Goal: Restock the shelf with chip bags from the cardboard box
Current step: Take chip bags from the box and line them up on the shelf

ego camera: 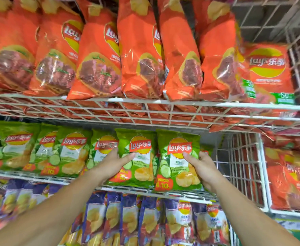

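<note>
On the middle wire shelf, at the right end of its green row, stand the two bags we have in hand. Our right hand grips the end green bag by its right edge. The thumb lies across the front just under the logo, and the other fingers wrap behind, out of sight. Our left hand holds the neighbouring green bag the same way by its left edge, thumb on the front and fingers hidden behind. Both bags are upright with their bottoms at the front rail, side by side and touching.

We judge them very light and puffed with air, with slick, crinkly film and brittle chips inside. A gentle hold on the side seams or the top crimp should suit them better than squeezing the belly.

To the left runs the row of green bags. Orange bags crowd the shelf above, and purple bags sit below. We cannot see the cardboard box.
</note>
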